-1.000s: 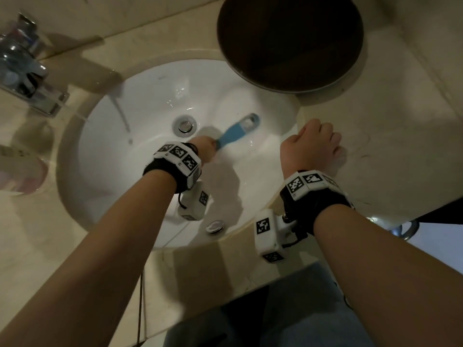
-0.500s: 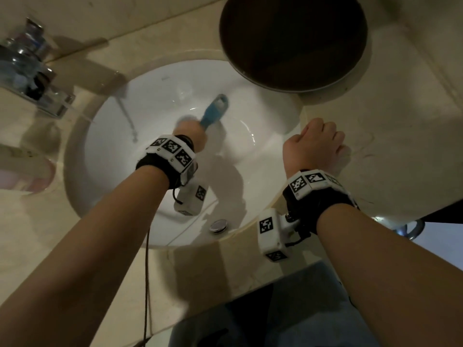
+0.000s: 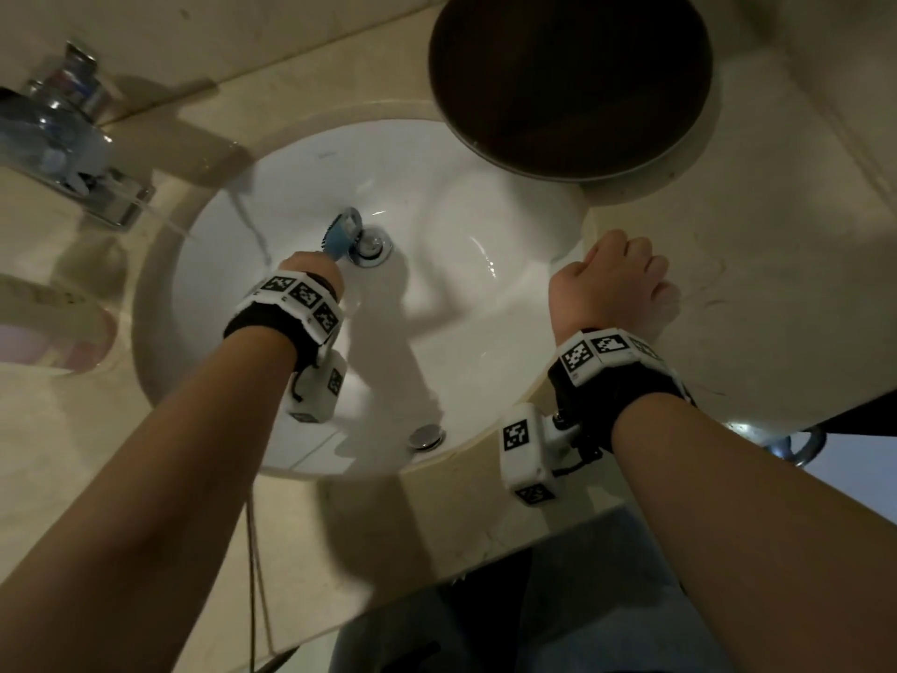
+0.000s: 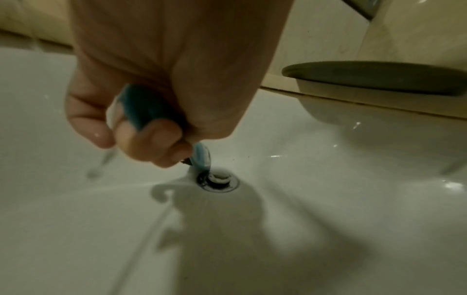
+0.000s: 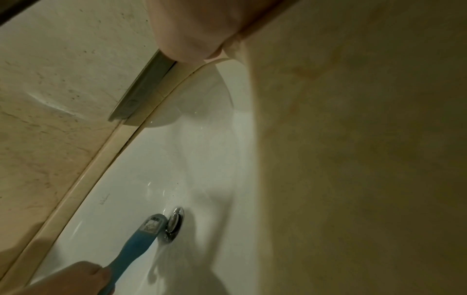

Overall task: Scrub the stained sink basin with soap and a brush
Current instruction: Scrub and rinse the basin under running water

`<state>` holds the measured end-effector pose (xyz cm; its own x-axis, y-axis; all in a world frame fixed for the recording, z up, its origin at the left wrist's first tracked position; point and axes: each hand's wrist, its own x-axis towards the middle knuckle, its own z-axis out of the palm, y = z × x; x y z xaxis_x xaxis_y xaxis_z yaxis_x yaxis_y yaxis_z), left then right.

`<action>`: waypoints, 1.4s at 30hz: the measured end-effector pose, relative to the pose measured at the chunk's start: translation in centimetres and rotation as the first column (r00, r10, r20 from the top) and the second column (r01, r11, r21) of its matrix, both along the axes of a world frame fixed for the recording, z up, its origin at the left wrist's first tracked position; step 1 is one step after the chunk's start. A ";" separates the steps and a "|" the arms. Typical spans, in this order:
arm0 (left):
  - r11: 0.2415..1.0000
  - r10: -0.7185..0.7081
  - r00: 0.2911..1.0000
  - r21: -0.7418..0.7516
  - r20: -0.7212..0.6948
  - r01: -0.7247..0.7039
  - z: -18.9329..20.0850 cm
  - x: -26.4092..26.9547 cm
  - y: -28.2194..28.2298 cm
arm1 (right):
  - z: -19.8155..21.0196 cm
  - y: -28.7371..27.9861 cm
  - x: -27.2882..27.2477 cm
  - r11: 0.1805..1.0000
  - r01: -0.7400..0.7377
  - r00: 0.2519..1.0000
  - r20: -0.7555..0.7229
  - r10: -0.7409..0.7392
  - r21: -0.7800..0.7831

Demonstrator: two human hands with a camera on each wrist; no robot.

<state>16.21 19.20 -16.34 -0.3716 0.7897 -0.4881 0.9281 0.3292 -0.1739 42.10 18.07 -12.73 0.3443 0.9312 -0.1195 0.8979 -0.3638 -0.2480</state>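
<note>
A white round sink basin [image 3: 437, 303] [image 4: 316, 229] [image 5: 177, 169] is set in a beige stone counter. My left hand [image 3: 313, 269] [image 4: 141, 137] [image 5: 83, 277] grips a blue brush [image 3: 340, 235] [image 4: 144, 107] [image 5: 141, 239] by its handle. The brush head lies against the basin just left of the metal drain [image 3: 371, 245] [image 4: 217, 179] [image 5: 174, 223]. My right hand [image 3: 616, 279] rests as a curled fist on the counter at the basin's right rim, holding nothing. In the right wrist view only part of that hand [image 5: 194, 30] shows.
A chrome faucet [image 3: 68, 138] stands at the back left, with a thin water stream [image 3: 252, 221] falling into the basin. A dark round bowl [image 3: 568, 80] [image 4: 379, 79] overhangs the basin's far right rim. A pink soap bar [image 3: 43, 347] sits left. An overflow hole [image 3: 427, 437] lies near me.
My left hand has swept the brush from the basin's right side, across the back, to the left of the drain. The right hand has stayed on the counter.
</note>
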 end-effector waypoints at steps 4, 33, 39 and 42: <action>0.996 0.090 0.993 0.009 0.072 -0.091 0.6 0.3 0.2 | 0.2 0.0 0.1 1.000 -0.001 1.000 -0.009 0.000 -0.030; 0.853 0.522 0.849 -0.082 0.083 -0.516 7.6 -3.3 -6.6 | 0.1 -0.4 0.3 0.997 -0.061 0.998 -0.013 0.061 0.047; 0.800 0.598 0.793 -0.023 0.117 -0.600 8.2 -2.5 -8.9 | 0.1 -0.5 0.4 0.995 -0.090 0.995 -0.029 0.091 0.046; 0.786 0.613 0.774 -0.016 0.157 -0.618 8.7 -1.8 -9.8 | 0.2 -0.4 0.4 0.995 -0.094 0.995 -0.029 0.095 0.020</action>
<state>14.43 9.43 -7.68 -0.7110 0.4343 -0.5530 0.5385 0.8421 -0.0311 42.48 17.65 -12.55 0.2510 0.9616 -0.1109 0.9202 -0.2726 -0.2808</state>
